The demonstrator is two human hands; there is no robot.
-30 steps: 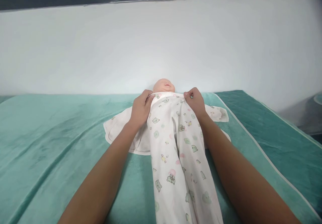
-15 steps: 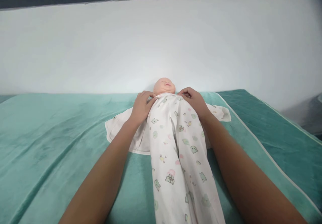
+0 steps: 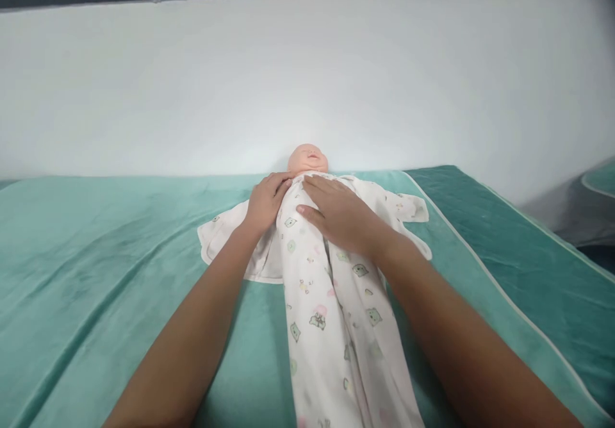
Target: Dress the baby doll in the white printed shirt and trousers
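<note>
A baby doll [image 3: 308,159] lies on its back with its head toward the wall. White printed baby trousers [image 3: 312,287] are spread over its front, waist end at the neck and legs running toward me. Under them, a white baby shirt [image 3: 223,226] shows its sleeves out to both sides. My left hand [image 3: 267,198] is at the doll's shoulder, thumb and fingers closed at the upper left edge of the trousers; its fingertips are partly hidden. Flat across the trousers over the doll's chest lies my right hand [image 3: 339,213], fingers stretched and thumb apart.
A light green cloth [image 3: 96,274] with a few creases covers the surface. To the right, past a pale edging, lies a darker green part [image 3: 504,248]. The white wall [image 3: 307,69] rises right behind the doll's head.
My right hand has left the upper right edge of the trousers and moved left onto the chest, opening flat. My left hand stays at the shoulder. The view has shifted slightly.
</note>
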